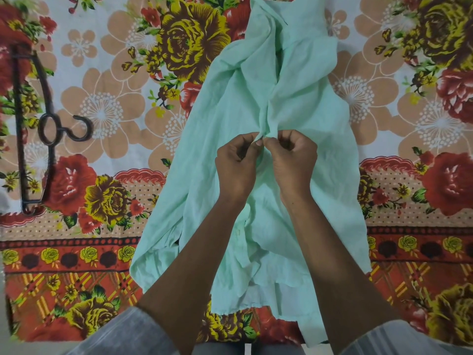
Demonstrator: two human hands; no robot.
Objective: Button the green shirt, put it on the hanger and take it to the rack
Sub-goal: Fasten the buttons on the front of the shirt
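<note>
**Caller:** Talk me through it. What are your hands up to?

**Me:** Both are at the front of the green shirt (225,119), meeting at the middle seam. My left hand (236,166) has its fingers curled in, thumb and forefinger pinching one edge of the placket. My right hand (294,162) is curled the same way, pinching the facing edge. The fingertips nearly touch, and the cloth bunches up into a small peak just above them.

**Caller:** Why so tight together?

**Me:** I'd say I'm working a button through its hole, so each hand grips its own side and they pull toward one another. The button itself I can't make out; it's hidden in the fold.

**Caller:** And the arms?

**Me:** Both forearms reach straight out from my body and converge, wrists bent slightly inward, knuckles up. Grey sleeves (122,331) are pushed back near my elbows.

**Caller:** Where does the shirt lie?

**Me:** Flat beneath my hands and forearms, collar far ahead of my fingers, hem back toward my body, spread on the floral bedsheet (107,103). Spread like this, the two front edges line up.

**Caller:** The hanger?

**Me:** The dark hanger (33,129) lies well out to the left of my left hand, untouched, its hook pointing toward the shirt. It's waiting for later, I reckon. No rack in view.
</note>
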